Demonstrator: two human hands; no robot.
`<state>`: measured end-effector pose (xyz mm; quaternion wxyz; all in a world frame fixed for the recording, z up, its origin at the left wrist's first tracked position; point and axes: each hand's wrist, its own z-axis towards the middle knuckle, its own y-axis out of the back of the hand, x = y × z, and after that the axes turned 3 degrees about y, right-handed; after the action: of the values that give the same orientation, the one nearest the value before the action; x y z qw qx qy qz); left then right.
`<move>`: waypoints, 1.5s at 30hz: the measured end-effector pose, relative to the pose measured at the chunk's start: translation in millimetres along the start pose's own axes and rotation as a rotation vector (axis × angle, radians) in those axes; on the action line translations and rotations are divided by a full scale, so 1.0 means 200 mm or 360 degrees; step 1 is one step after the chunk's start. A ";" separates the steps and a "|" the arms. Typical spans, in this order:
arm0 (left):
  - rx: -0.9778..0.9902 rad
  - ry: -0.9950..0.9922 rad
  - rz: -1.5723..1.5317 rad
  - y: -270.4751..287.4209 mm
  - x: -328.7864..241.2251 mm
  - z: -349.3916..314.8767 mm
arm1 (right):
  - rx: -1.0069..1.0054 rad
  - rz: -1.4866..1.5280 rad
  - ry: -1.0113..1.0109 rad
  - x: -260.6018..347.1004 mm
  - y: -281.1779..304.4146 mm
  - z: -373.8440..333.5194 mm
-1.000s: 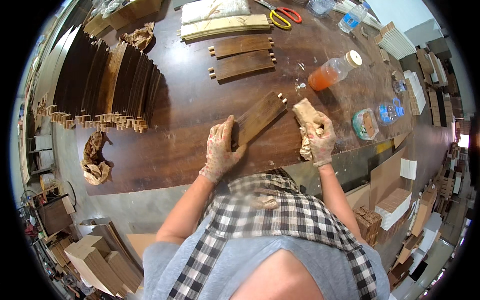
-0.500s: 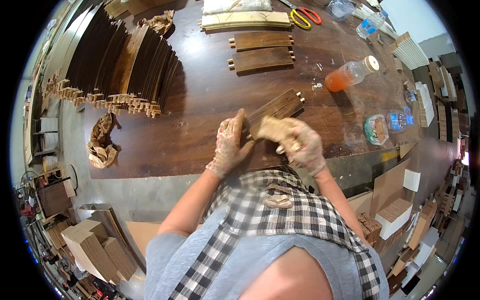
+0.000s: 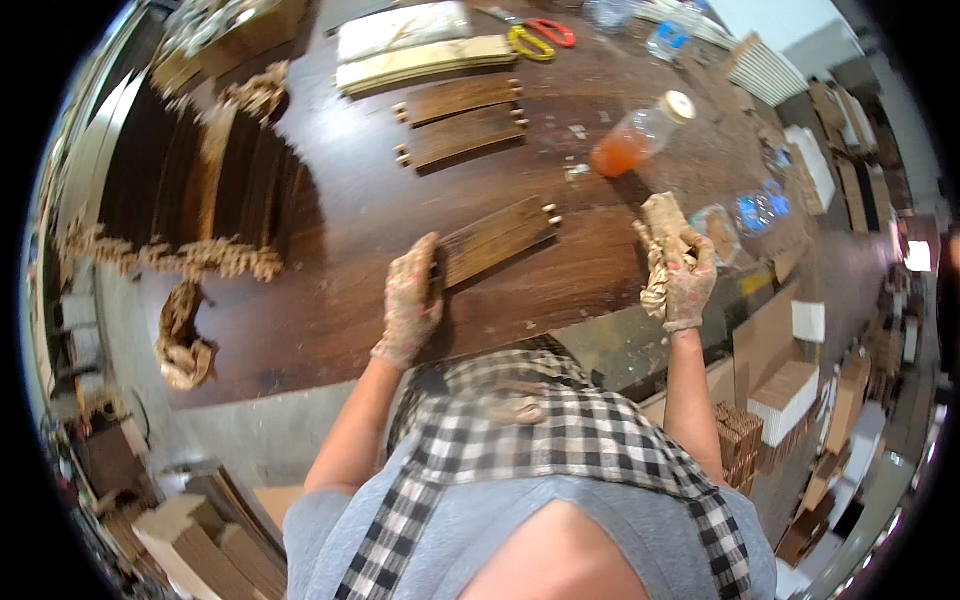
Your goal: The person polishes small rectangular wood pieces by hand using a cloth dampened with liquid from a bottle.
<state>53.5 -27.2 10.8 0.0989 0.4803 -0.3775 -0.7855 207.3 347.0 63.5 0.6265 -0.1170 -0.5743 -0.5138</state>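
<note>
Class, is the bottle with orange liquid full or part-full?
Part-full: orange liquid fills the lower end of the bottle; near the pale cap it looks clear.

Worktop point(image 3: 320, 335) is looking like pretty glossy dark wood, the board point(image 3: 500, 243) nearest the front edge is showing wood grain, and that crumpled wad point(image 3: 659, 238) is looking papery, matt and rough.

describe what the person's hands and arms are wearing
The left hand and right hand each wear a pale glove with small reddish marks, reaching the wrist. Both forearms are bare; the sleeves are short, plain and grey-blue.
</note>
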 end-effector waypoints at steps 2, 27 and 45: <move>-0.0070 -0.0042 0.0011 -0.02 0.01 0.01 | -0.0210 0.0039 0.0001 -0.18 0.22 0.10; -0.0043 0.0108 -0.0069 -0.09 -0.10 0.07 | 0.0719 -0.0451 0.1130 0.19 -0.95 -0.15; 0.0261 -0.0060 0.0222 0.00 -0.08 0.12 | 0.0598 -0.0705 0.0580 -0.08 -0.47 0.15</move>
<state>41.5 -5.9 28.1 0.1065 0.4444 -0.4747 -0.7522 120.1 335.8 17.5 0.6027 0.2217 -0.5491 -0.5349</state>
